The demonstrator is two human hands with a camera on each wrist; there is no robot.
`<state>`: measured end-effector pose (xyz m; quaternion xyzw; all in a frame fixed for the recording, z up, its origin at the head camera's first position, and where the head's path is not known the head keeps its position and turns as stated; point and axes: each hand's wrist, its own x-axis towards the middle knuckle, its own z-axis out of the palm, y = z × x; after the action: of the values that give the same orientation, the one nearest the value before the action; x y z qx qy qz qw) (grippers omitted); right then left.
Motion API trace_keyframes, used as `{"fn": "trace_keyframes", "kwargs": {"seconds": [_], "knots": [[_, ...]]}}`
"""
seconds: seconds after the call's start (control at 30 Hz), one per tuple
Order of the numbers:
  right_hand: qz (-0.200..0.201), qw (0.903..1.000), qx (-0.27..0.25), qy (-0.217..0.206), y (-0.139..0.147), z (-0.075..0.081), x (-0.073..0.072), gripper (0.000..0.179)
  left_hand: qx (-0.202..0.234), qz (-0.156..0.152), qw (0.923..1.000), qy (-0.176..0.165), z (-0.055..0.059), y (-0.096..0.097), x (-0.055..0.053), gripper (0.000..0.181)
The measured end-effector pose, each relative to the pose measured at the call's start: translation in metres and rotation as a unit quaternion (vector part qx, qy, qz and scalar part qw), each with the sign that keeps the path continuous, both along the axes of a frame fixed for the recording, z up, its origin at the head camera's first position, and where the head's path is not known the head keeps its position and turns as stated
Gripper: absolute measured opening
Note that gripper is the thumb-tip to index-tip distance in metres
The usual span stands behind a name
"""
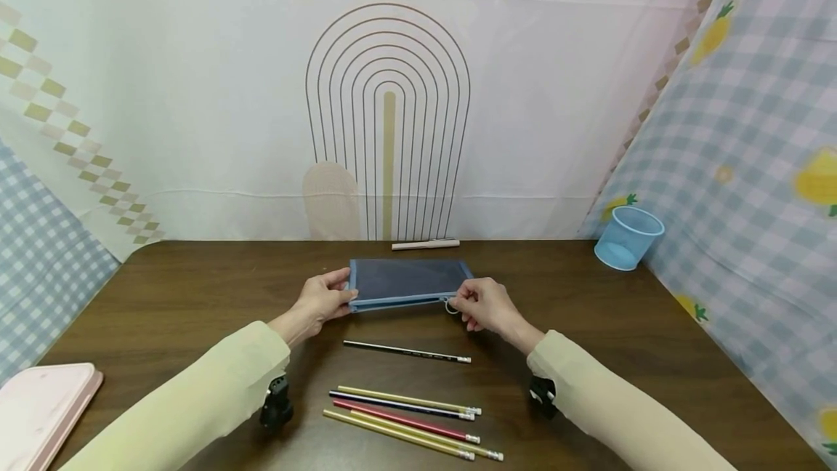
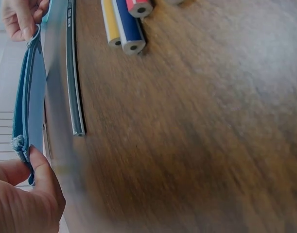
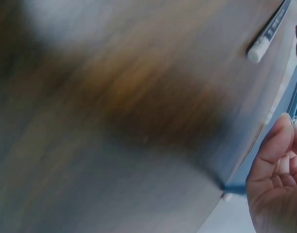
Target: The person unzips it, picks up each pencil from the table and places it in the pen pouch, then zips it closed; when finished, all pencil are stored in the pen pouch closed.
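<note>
A flat blue zippered pencil pouch (image 1: 408, 279) with a dark panel is held by both hands above the far half of the table. My left hand (image 1: 320, 299) pinches its left end, thumb on the near side. At the opposite near corner, my right hand (image 1: 485, 304) pinches the pouch by the zipper end, where a pale ring pull (image 1: 451, 307) hangs. In the left wrist view the pouch's zipper edge (image 2: 21, 107) stands parted into two bands. Just nearer to me lies a black pencil (image 1: 407, 352) with a white eraser.
Several pencils, including a red pencil (image 1: 405, 421), lie in a loose group close to me. A whitish pen (image 1: 426, 244) rests along the back edge. The blue mesh cup (image 1: 628, 238) stands back right. At the left front is a pink case (image 1: 49, 413).
</note>
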<state>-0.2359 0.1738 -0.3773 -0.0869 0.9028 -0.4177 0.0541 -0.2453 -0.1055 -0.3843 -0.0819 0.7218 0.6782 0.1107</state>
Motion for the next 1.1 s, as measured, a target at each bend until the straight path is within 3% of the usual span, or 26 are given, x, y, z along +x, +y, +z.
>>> {"fn": "trace_keyframes", "kwargs": {"seconds": [0.27,0.53,0.97,1.1], "knots": [[0.003,1.0000,0.000,-0.001,0.014,0.002,-0.002,0.016,-0.006,0.000,1.0000,0.002,0.000,-0.005,-0.001,0.056],[-0.018,0.9998,-0.001,-0.002,0.026,0.002,-0.005,0.015,-0.022,-0.001,0.9998,0.000,0.000,-0.012,0.000,0.056],[-0.010,0.9999,0.006,0.002,0.038,0.002,-0.008,0.014,-0.022,0.003,0.9997,-0.009,-0.002,-0.016,0.000,0.057],[-0.007,0.9999,0.008,0.000,0.039,0.003,-0.008,0.013,-0.006,-0.008,0.9999,0.003,-0.009,-0.021,-0.004,0.061]]}}
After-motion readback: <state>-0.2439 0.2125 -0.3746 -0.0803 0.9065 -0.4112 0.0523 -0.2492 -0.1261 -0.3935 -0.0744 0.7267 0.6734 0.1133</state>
